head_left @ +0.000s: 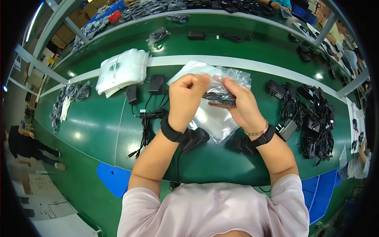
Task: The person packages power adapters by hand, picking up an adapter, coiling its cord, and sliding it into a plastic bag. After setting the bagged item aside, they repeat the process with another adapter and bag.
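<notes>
**Bag and charger held in mid-air, with a slippery grip**

Both hands are raised above the green counter (pixel 90 122). The left hand (pixel 184 98) has its fingers pinched on the edge of a clear plastic bag (pixel 233 77). The right hand (pixel 242 103) has its fingers closed around a black charger with its bundled cord (pixel 218 96), which sits at or just inside the bag's mouth; how far in it is cannot be told, because the film is crumpled and glossy there.

The likeliest trouble, as I judge it, is the thin film. It is bunched between the two hands, so a tug from the left hand could slip the bag free of the pinch or stretch and tear it against the charger's hard corners or prongs. If the cord bundle loosens, a loop could catch on the bag's lip and stay hanging outside.

A second risk lies below. More bags (pixel 215 118) are spread under the hands, and loose chargers and cords (pixel 148 114) lie just to the left of them, with a tangled heap of chargers (pixel 312 118) to the right. Anything dropped would land among them, and a trailing cord could hook one and drag it. The stack of white bags (pixel 122 71) further left sits well apart and looks safe from that.
</notes>
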Available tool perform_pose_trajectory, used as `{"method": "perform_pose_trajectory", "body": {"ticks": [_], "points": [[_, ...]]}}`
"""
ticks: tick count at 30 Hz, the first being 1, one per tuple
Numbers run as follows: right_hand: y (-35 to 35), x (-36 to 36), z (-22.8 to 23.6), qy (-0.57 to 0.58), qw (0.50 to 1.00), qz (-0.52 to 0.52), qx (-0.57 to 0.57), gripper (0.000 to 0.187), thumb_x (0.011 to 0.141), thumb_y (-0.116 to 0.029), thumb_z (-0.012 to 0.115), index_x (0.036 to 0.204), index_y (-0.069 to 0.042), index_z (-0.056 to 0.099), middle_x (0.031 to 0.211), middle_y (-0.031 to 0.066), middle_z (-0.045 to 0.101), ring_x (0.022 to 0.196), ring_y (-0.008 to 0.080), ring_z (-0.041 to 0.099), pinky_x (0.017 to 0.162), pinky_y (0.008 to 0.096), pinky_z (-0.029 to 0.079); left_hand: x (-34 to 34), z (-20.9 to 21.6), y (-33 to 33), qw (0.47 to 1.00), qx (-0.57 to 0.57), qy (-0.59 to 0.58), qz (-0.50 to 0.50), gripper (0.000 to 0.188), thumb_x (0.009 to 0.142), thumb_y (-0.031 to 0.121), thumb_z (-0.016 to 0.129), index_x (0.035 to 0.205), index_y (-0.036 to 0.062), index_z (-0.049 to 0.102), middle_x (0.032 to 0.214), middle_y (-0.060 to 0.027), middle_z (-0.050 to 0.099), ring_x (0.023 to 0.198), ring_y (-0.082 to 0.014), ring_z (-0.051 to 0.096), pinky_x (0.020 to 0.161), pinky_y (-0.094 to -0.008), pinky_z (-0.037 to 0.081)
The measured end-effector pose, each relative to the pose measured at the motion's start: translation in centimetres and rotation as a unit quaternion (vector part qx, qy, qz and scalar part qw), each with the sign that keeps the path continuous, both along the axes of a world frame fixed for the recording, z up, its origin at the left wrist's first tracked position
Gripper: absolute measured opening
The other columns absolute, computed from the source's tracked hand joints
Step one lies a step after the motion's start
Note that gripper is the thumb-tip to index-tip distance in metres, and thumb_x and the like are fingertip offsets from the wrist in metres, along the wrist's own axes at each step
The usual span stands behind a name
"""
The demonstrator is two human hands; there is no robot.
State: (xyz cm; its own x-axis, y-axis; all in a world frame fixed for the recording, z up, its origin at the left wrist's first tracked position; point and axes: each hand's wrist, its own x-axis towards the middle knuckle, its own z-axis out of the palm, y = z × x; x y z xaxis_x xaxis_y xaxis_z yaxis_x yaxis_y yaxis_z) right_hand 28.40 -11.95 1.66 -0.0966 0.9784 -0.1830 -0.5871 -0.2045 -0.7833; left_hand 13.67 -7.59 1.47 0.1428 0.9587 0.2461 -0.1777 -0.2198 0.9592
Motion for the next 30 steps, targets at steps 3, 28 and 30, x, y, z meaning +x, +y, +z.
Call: {"method": "perform_pose_trajectory", "body": {"ticks": [3, 28, 30], "points": [[0.1, 0.5, -1.0, -0.152, 0.978, -0.077, 0.122, 0.037, 0.091, -0.02, 0.049, 0.122, 0.0, 0.049, 0.119, 0.0087, 0.053, 0.105, 0.0195, 0.053, 0.09, 0.0303, 0.041, 1.1, 0.3, 0.4, 0.984, 0.132, 0.077, 0.091, 0.024, 0.083, 0.02, 0.063, 0.077, -0.003, 0.059, 0.063, -0.0008, 0.056, 0.068, -0.0078, 0.05, 0.054, -0.0229, 0.038], [22.7, 25.3, -2.1, -0.911, 0.332, -0.172, 0.177, 0.031, 0.078, -0.011, 0.054, 0.106, -0.022, 0.062, 0.098, 0.01, 0.058, 0.092, 0.0279, 0.056, 0.078, 0.0403, 0.045, -6.1, 8.6, -5.2, 0.967, 0.207, -0.072, 0.131, 0.015, 0.09, 0.011, 0.048, 0.097, -0.0015, 0.048, 0.084, -0.0202, 0.062, 0.064, -0.0203, 0.059, 0.062, -0.0282, 0.049], [24.7, 26.5, -5.5, -0.947, 0.273, -0.158, 0.057, 0.035, 0.08, -0.017, 0.052, 0.113, -0.025, 0.058, 0.114, 0.009, 0.052, 0.108, 0.0301, 0.047, 0.087, 0.049, 0.038, -7.4, 8.3, -5.6, 0.958, 0.239, -0.083, 0.136, 0.014, 0.09, 0.013, 0.048, 0.094, -0.0009, 0.047, 0.083, -0.0217, 0.062, 0.062, -0.0219, 0.059, 0.062, -0.0297, 0.049]]}}
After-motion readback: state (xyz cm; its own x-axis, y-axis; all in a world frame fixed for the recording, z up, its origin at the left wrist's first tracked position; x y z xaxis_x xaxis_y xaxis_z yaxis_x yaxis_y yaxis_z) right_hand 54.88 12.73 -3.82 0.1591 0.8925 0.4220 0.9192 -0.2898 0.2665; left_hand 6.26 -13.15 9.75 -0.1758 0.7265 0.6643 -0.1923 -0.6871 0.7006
